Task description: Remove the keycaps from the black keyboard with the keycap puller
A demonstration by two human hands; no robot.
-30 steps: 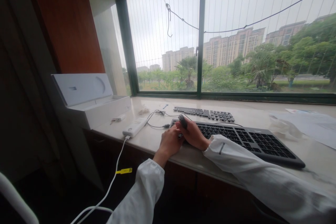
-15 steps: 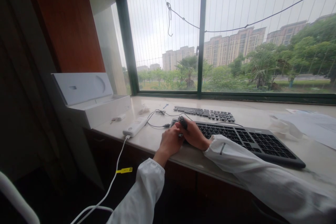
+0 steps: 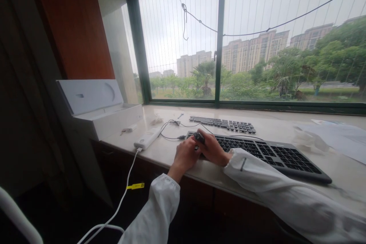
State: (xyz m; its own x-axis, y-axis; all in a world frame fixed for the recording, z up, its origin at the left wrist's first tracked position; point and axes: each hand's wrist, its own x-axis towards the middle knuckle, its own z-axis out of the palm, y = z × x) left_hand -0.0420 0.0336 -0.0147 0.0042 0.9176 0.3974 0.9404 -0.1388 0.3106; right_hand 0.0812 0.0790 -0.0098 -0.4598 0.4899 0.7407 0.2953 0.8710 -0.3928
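Observation:
My right hand [image 3: 214, 149] is closed around a small black tool [image 3: 199, 137] with a rounded end; its exact kind does not show. Pressed against it, my left hand [image 3: 185, 156] has its fingers curled in, and whatever it pinches is too hidden to name. Both hands are over the left front part of a black keyboard [image 3: 264, 148] whose key area looks like bare dark sockets. Behind it, loose black keycaps [image 3: 223, 122] are laid out in keyboard order on the pale sill [image 3: 288, 122].
Left of my hands lies a white power bank [image 3: 148, 138] with a white cable [image 3: 127, 183]. A thin black cable [image 3: 171, 122] loops behind it. An open white box [image 3: 114, 118] stands at the far left. Clear plastic [image 3: 311, 139] and papers [image 3: 343, 137] lie right.
My right hand and the black tool have shifted slightly downward and tilted a little. The left hand stays almost in place, and the other things have not moved.

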